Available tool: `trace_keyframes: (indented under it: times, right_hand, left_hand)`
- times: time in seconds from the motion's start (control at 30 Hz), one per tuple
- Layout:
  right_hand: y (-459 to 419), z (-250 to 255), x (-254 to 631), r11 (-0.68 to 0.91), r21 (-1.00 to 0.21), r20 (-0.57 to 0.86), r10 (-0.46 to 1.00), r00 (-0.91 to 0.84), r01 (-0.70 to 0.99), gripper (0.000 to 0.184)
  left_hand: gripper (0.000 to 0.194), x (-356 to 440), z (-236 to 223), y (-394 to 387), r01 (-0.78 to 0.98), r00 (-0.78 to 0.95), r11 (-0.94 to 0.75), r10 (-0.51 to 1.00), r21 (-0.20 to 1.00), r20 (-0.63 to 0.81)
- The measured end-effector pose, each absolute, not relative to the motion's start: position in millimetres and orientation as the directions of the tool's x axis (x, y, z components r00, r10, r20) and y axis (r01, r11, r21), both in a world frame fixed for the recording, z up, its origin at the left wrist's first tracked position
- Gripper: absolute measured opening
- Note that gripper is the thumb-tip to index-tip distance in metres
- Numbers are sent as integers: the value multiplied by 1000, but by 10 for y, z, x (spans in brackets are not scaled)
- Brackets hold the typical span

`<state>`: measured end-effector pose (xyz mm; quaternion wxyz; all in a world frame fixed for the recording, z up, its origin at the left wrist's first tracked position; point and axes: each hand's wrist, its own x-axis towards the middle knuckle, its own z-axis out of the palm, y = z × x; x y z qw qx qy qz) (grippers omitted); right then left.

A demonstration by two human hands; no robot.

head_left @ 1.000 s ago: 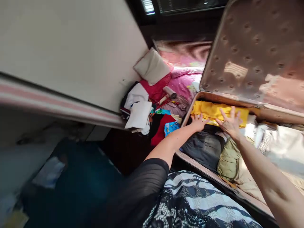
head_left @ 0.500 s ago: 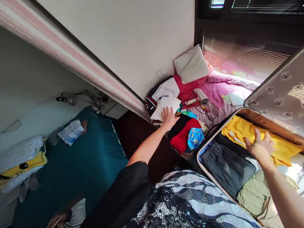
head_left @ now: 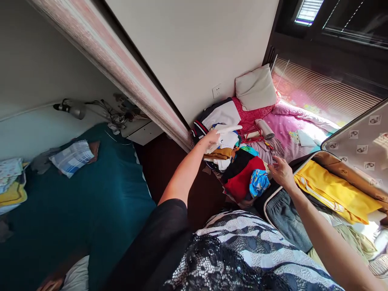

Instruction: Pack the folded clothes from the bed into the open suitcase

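My left hand point(head_left: 212, 138) is closed on a folded white garment point(head_left: 228, 129), bunching and lifting its near edge off a clothes pile. Beneath it lie more white cloth and a mustard-brown folded piece point(head_left: 220, 154). My right hand point(head_left: 281, 173) hovers with fingers apart and holds nothing, between the pile and the suitcase point(head_left: 266, 208). A red garment point(head_left: 245, 181), a black one point(head_left: 238, 163) and a bright blue patterned cloth point(head_left: 259, 182) lie close by. Inside the open suitcase are a yellow garment point(head_left: 336, 190) and dark grey trousers point(head_left: 287, 218).
A cushion point(head_left: 256, 88) leans in the corner on pink bedding point(head_left: 283, 117). A rolled grey cloth point(head_left: 264, 129) and red cords lie beside the pile. The suitcase lid point(head_left: 360, 137) stands raised at right. At left are a partition edge point(head_left: 133, 81) and a teal bed point(head_left: 106, 194).
My left hand went from lying spread on the white garment to gripping and raising it. My right hand moved left from above the yellow garment towards the pile. The view shifted.
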<state>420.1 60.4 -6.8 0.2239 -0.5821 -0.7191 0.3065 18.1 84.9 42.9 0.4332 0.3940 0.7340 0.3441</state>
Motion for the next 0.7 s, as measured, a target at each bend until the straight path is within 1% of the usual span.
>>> trace_keyframes:
  times: [0.1,0.13,0.17,0.23,0.3,0.37,0.47,0.53,0.6,0.67,0.7]
  right_hand:
    - [625,-39,4047,78,-745,-107,966,-235,662,59]
    - [630,-29,4008,57,-761,-130,962,-239,646,58]
    - [629,-16,3973,33,-777,-154,958,-241,628,57]
    - [609,23,3907,-30,-814,-207,948,-242,581,58]
    - [564,78,3846,-117,-865,-272,927,-260,488,65]
    - [505,142,3784,-235,-909,-346,885,-313,343,75]
    - [432,231,3698,-431,-894,-442,797,-411,126,79]
    - [404,276,3673,-516,-856,-468,745,-476,33,78]
    - [379,304,3719,-562,-826,-456,717,-528,-49,83]
    - [328,311,3878,-591,-794,-451,732,-510,-145,85]
    - [282,309,4002,-600,-776,-461,751,-473,-194,81]
  left_hand:
    - [52,-226,577,805,35,-238,488,852,872,-467]
    - [57,-348,625,767,-51,-221,481,849,875,-479]
    - [61,-459,675,722,-116,-219,462,852,879,-476]
    - [63,-636,781,619,-184,-240,414,861,892,-449]
    - [58,-724,895,513,-187,-267,356,879,916,-396]
    - [52,-696,1001,411,-165,-269,293,905,942,-329]
    - [50,-420,1083,274,-177,-212,244,937,954,-279]
    - [50,-112,1054,200,-205,-123,295,938,933,-324]
    - [46,257,963,153,-202,10,397,915,895,-404]
    - [42,659,841,137,-170,178,513,856,841,-486]
    - [42,865,779,139,-150,265,569,811,809,-521]
